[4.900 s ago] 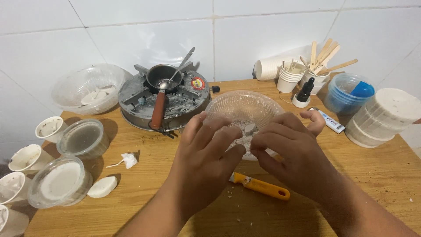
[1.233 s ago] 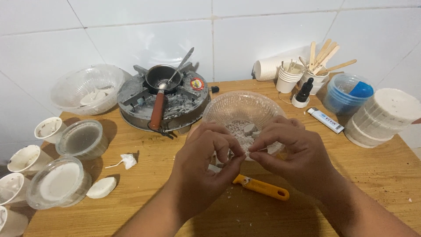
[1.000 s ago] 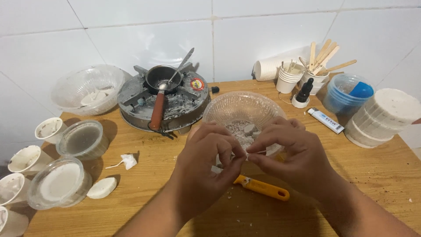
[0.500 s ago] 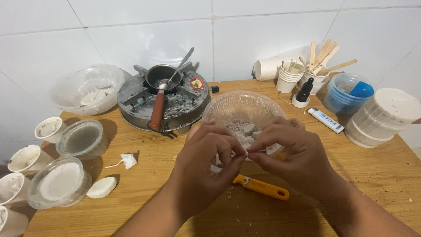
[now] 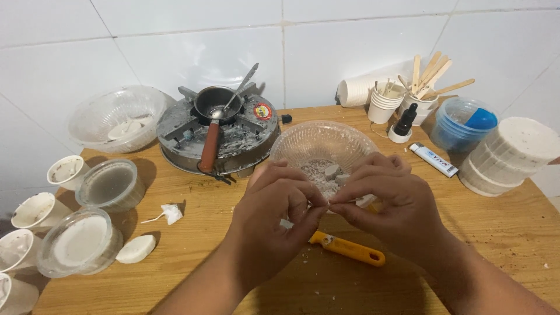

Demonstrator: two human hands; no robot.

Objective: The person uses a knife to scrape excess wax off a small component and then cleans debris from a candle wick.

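L hand [image 5: 274, 207] & R hand [image 5: 388, 201] pinch one small white piece [image 5: 333, 202] betw. fingertips, directly over near rim of clear bowl [image 5: 324, 143]; equidistant.

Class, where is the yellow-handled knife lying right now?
In the head view, the yellow-handled knife lies on the wooden table, just below both hands, in front of the clear glass bowl.

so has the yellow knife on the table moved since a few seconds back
No. The yellow-handled knife lies in the same spot on the wooden table, in front of the clear glass bowl, its handle end pointing right as before.
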